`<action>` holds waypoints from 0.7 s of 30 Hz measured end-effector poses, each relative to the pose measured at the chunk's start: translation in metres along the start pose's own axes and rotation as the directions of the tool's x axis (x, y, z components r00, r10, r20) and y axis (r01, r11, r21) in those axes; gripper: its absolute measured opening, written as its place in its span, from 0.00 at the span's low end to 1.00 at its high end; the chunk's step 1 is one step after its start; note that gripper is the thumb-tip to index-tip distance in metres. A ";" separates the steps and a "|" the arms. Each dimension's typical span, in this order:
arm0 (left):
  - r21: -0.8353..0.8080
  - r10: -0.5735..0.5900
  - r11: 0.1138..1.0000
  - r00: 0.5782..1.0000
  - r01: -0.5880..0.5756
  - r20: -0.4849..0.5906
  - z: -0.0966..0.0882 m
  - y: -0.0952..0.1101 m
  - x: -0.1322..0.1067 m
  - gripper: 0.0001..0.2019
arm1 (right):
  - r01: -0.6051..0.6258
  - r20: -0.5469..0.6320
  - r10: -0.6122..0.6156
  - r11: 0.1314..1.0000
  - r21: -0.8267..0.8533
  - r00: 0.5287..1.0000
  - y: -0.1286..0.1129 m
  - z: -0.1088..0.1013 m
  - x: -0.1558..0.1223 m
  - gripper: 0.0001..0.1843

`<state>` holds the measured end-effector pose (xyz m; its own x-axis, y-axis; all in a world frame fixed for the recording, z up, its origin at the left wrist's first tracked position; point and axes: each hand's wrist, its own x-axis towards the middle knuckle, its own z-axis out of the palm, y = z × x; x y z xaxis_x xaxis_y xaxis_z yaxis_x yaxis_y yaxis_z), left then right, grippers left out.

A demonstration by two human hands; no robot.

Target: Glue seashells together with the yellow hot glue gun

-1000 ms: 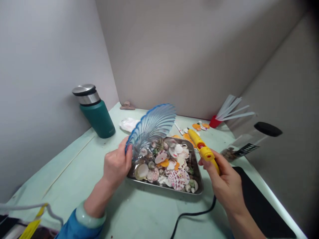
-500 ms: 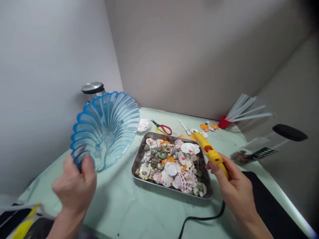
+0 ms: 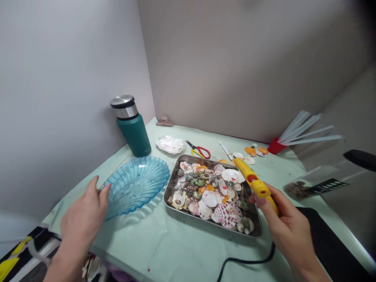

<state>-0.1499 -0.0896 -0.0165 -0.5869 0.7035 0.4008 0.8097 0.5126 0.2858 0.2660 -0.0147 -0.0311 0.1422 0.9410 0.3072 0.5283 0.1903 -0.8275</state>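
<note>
A blue ribbed glass dish (image 3: pixel 135 184) lies flat on the pale green table, left of a steel tray (image 3: pixel 256 231) full of seashells (image 3: pixel 211 192). My left hand (image 3: pixel 82 221) hovers at the dish's near left rim with its fingers spread, holding nothing. My right hand (image 3: pixel 289 229) is closed around a yellow glue gun (image 3: pixel 253 182), whose tip points over the tray's far right corner. The gun's black cord (image 3: pixel 246 261) trails toward me.
A green flask (image 3: pixel 131 127) stands in the back left corner. Red-handled scissors (image 3: pixel 199 149), a white wad (image 3: pixel 170 144), loose shells (image 3: pixel 254 150) and a red holder of glue sticks (image 3: pixel 299 133) lie behind the tray. A black mat (image 3: pixel 326 250) lies at the right.
My left hand carried the blue dish from over the tray to the left, laid it flat on the table and let go. The glue gun stayed in my right hand.
</note>
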 end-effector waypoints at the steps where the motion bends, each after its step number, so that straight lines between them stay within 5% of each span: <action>1: 0.082 0.071 0.994 0.997 -0.067 -0.038 0.002 0.002 -0.001 0.22 | 0.010 0.008 -0.010 1.000 0.001 1.000 0.000 0.001 -0.001 0.26; 4: 0.168 0.285 0.953 0.937 -0.254 -0.203 0.006 0.021 -0.014 0.20 | 0.066 0.037 -0.066 0.998 -0.009 0.997 -0.001 0.003 -0.003 0.23; 7: -0.082 0.419 0.883 0.856 -0.461 -0.301 0.008 0.056 -0.037 0.14 | 0.157 0.059 -0.155 0.987 -0.039 0.986 -0.002 0.005 -0.004 0.20; 9: -0.247 0.546 0.761 0.798 -0.600 -0.254 0.010 0.084 -0.051 0.12 | 0.206 0.074 -0.201 0.977 -0.061 0.977 -0.003 0.006 -0.005 0.19; 13: -0.454 0.676 0.626 0.731 -0.634 -0.087 0.018 0.132 -0.060 0.08 | 0.258 0.127 -0.247 0.963 -0.078 0.961 -0.002 0.006 -0.005 0.18; 21: -0.260 0.635 0.772 0.715 -0.580 0.292 0.031 0.180 -0.043 0.09 | 0.284 0.169 -0.273 0.958 -0.039 0.947 0.002 0.009 -0.006 0.18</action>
<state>0.0216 -0.0122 -0.0096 0.0929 0.9724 0.2139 0.9667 -0.1395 0.2145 0.2586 -0.0180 -0.0385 -0.1515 0.8864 0.4375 0.5789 0.4383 -0.6876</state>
